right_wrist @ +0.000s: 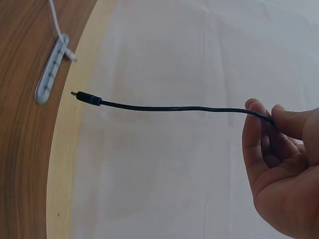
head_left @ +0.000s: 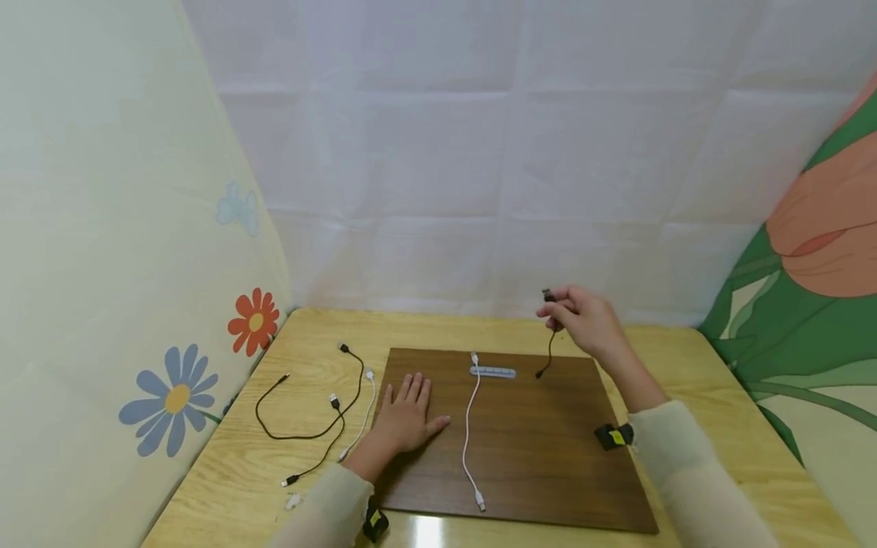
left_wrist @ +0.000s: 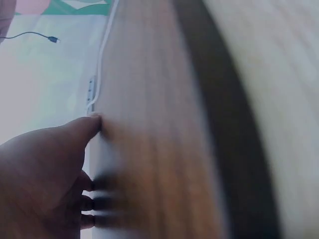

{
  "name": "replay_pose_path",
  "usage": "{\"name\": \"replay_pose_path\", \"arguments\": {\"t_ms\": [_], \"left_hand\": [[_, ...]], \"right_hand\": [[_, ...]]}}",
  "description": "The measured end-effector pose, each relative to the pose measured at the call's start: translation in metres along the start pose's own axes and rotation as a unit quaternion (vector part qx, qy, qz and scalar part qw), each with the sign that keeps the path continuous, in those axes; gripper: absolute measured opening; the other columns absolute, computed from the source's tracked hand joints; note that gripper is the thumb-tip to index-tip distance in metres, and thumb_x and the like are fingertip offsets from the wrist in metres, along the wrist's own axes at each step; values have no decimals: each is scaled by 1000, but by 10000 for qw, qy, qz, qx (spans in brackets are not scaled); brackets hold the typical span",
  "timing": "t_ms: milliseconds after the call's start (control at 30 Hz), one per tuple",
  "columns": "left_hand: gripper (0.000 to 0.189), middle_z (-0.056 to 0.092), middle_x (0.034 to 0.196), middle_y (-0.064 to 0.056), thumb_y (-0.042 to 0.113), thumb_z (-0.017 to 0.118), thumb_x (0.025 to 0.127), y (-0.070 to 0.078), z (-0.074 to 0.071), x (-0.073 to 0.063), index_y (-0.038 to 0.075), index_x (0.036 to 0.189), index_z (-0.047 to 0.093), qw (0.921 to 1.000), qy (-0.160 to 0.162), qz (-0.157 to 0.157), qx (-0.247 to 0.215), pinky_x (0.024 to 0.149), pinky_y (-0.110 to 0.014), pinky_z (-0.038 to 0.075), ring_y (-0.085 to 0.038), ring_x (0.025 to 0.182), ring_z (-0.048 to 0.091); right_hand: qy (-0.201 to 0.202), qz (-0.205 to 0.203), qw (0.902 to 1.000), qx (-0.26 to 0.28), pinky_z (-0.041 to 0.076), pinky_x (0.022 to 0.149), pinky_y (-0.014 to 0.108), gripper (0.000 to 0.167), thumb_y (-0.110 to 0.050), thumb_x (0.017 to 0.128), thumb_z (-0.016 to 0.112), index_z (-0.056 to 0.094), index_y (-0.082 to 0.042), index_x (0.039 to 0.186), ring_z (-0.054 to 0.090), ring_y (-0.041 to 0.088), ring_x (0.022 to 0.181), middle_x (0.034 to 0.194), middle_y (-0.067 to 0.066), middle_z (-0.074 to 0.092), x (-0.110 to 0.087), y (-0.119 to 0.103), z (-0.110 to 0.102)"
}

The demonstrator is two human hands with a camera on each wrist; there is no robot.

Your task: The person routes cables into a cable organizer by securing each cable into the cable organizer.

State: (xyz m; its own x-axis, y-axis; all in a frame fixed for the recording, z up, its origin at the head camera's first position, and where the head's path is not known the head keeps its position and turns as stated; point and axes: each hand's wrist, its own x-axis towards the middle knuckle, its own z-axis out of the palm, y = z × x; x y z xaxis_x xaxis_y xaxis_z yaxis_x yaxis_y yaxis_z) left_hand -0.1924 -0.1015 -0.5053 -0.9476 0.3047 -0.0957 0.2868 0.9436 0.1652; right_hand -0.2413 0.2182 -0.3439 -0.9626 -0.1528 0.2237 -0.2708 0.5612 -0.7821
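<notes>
My right hand (head_left: 584, 318) pinches a short black USB cable (head_left: 551, 346) above the far right part of the brown wooden board (head_left: 541, 449). One plug of that cable hangs down, and in the right wrist view its thin end (right_wrist: 88, 98) points toward the board. Spread flat, my left hand (head_left: 404, 420) rests on the board's left part. Between the hands a white USB cable (head_left: 468, 434) runs front to back. Its far end crosses the left end of a pale blue slotted cable holder (head_left: 495, 372), near the board's far edge.
Left of the board, on the light wooden table (head_left: 226, 487), lie a longer black cable (head_left: 301, 438), a shorter black USB cable (head_left: 332, 441) and a white cable (head_left: 363, 426). A small whitish scrap (head_left: 293, 501) lies near them. A white cloth (head_left: 438, 190) hangs behind.
</notes>
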Motion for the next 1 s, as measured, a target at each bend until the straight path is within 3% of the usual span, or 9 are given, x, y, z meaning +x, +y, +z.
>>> {"name": "replay_pose_path", "arguments": {"t_ms": [133, 267, 433, 567, 700, 867, 1000], "left_hand": [[86, 29, 163, -20, 65, 50, 98, 0, -6, 4, 3, 155, 36, 9999, 0, -45, -162, 118, -64, 23, -39, 152, 24], [75, 37, 158, -20, 57, 55, 99, 2, -10, 9, 4, 151, 44, 9980, 153, 42, -616, 116, -62, 28, -42, 147, 31], [59, 51, 146, -21, 43, 59, 101, 13, -16, 14, 2, 143, 53, 9856, 544, 489, -1527, 113, -56, 37, -40, 137, 46], [50, 57, 141, -18, 35, 60, 102, 27, -22, 17, 2, 140, 56, 9670, 807, 842, -2266, 111, -52, 41, -36, 133, 52], [46, 60, 138, -14, 33, 58, 104, 40, -27, 18, 5, 140, 57, 9403, 986, 1160, -3045, 106, -48, 46, -31, 128, 57], [44, 58, 138, -15, 31, 56, 105, 52, -34, 17, 6, 141, 54, 9045, 781, 1503, -3914, 96, -39, 53, -30, 121, 61], [48, 57, 141, -16, 31, 57, 105, 59, -34, 18, 2, 143, 51, 8907, 622, 1512, -4242, 97, -36, 53, -31, 125, 59]], "right_hand": [[-70, 30, 9993, 363, 57, 73, 22, 23, -17, 106, 54, 58, 4, 115, 70, 14, 82, 107, 19, 74, 1, -4, 9], [-132, -15, 9987, 501, 57, 72, 24, 20, -16, 105, 56, 59, 3, 113, 71, 18, 82, 105, 19, 75, 1, -8, 20], [-258, -108, 9971, 714, 58, 73, 26, 20, -14, 105, 57, 59, 4, 112, 70, 18, 81, 103, 18, 75, -1, -14, 33], [-358, -174, 9949, 928, 59, 76, 30, 22, -15, 104, 57, 59, 4, 113, 70, 16, 81, 104, 17, 75, -2, -21, 43], [-433, -212, 9922, 1152, 60, 78, 35, 24, -16, 104, 58, 58, 6, 115, 71, 19, 83, 104, 17, 75, -2, -26, 52], [-604, -269, 9866, 1490, 59, 77, 32, 24, -13, 104, 57, 57, 8, 115, 70, 22, 82, 104, 23, 73, -1, -28, 61], [-707, -323, 9814, 1757, 59, 77, 31, 23, -9, 104, 57, 56, 11, 115, 71, 22, 82, 103, 26, 72, -2, -28, 67]]}}
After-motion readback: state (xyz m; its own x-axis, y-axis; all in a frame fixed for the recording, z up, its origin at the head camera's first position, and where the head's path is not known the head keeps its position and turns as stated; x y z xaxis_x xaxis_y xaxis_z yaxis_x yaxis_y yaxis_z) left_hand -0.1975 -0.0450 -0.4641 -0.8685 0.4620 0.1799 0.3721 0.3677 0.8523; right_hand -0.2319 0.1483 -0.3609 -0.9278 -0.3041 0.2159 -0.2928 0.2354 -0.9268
